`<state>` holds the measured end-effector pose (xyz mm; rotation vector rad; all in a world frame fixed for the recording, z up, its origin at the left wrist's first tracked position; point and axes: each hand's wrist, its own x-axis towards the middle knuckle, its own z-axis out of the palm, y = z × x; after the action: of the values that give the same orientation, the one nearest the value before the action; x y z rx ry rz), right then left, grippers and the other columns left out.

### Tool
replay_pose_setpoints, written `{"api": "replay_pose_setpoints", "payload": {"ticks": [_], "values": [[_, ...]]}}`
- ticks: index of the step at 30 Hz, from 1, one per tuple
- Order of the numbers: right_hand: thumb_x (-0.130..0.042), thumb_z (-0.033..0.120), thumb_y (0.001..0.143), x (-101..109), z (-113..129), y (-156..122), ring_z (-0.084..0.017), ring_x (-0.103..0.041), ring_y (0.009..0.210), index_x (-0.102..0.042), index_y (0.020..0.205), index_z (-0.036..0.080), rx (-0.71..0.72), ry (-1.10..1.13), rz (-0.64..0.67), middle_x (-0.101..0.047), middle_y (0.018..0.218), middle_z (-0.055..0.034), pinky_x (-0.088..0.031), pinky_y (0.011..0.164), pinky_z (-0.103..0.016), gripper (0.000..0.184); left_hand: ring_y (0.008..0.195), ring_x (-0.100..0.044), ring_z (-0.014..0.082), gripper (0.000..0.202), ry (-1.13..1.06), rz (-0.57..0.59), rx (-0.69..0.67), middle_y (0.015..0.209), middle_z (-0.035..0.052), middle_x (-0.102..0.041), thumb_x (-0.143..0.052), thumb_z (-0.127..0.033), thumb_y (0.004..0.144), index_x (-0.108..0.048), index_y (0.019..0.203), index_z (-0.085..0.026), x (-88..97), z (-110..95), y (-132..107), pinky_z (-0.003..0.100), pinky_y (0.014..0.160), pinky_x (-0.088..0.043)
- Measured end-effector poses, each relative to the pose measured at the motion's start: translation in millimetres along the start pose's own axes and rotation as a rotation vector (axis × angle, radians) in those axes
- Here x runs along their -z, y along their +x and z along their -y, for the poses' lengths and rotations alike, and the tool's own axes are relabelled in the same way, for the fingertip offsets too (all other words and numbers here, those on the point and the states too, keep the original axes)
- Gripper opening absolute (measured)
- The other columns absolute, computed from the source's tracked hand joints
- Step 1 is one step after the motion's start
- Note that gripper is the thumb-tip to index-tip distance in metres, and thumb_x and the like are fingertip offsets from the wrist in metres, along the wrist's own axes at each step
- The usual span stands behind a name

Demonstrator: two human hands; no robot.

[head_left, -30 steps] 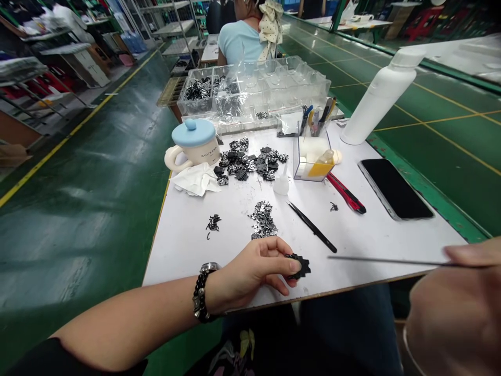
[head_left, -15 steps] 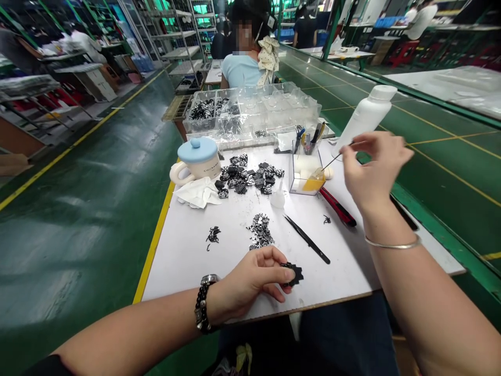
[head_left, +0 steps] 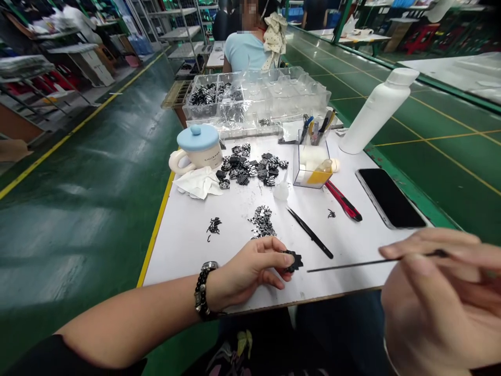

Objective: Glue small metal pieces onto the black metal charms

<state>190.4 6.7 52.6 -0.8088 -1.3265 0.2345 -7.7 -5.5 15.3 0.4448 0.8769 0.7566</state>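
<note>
At the white table's near edge (head_left: 336,290): "Left hand (head_left: 246,274)?" "Fingertips are pinching a jagged black piece (head_left: 294,261) just above the edge." "Risk?" "Right fingers (head_left: 430,237) are pinching a thin steel needle (head_left: 344,265) (sharp); a slip could be stabbing the left hand or flicking the piece away."

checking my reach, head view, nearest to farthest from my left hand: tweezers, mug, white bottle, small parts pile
1. Small parts pile: just ahead of the left hand
2. Black tweezers: ahead, to the right
3. Blue-lidded mug: farther ahead, to the left
4. White bottle: farthest, back right
</note>
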Motion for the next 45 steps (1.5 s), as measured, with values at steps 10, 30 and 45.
{"api": "replay_pose_setpoints", "payload": {"ticks": [10, 30, 45], "values": [[-0.071, -0.001, 0.067, -8.6, -12.4, -28.8, -0.021, -0.063, 0.06, -0.06, 0.086, 0.011, 0.105, 0.117, -0.064, -0.06, 0.062, 0.0019, -0.046, 0.044, -0.037, 0.025, 0.057, -0.06, 0.0106, 0.034, 0.016, 0.035, -0.005, 0.065, 0.0003, -0.061, -0.083, -0.024, 0.062, -0.056, 0.079, -0.013, -0.6, 2.6, -2.3, 0.014, 0.045, -0.051], [-0.073, 0.001, 0.065, -8.8, -8.5, -25.9, -0.022, -0.063, 0.059, -0.062, 0.082, 0.011, 0.123, 0.065, -0.085, -0.057, 0.06, 0.0007, -0.046, 0.041, -0.034, 0.022, 0.056, -0.061, 0.0113, 0.031, 0.011, 0.049, -0.006, 0.064, 0.0009, -0.061, -0.082, -0.021, 0.063, -0.056, 0.079, -0.013, -1.9, 2.9, -4.3, 0.015, 0.046, -0.052], [-0.075, 0.011, 0.065, -5.8, -15.8, -11.6, -0.022, -0.056, 0.05, -0.07, 0.083, 0.034, 0.177, -0.044, -0.309, -0.048, 0.053, 0.0053, -0.038, 0.036, -0.039, 0.03, 0.053, -0.058, 0.0098, 0.034, 0.168, 0.057, -0.09, 0.061, -0.0011, -0.058, -0.083, -0.026, 0.064, -0.054, 0.078, -0.014, -2.2, 4.6, -7.1, 0.018, 0.048, -0.051]]}}
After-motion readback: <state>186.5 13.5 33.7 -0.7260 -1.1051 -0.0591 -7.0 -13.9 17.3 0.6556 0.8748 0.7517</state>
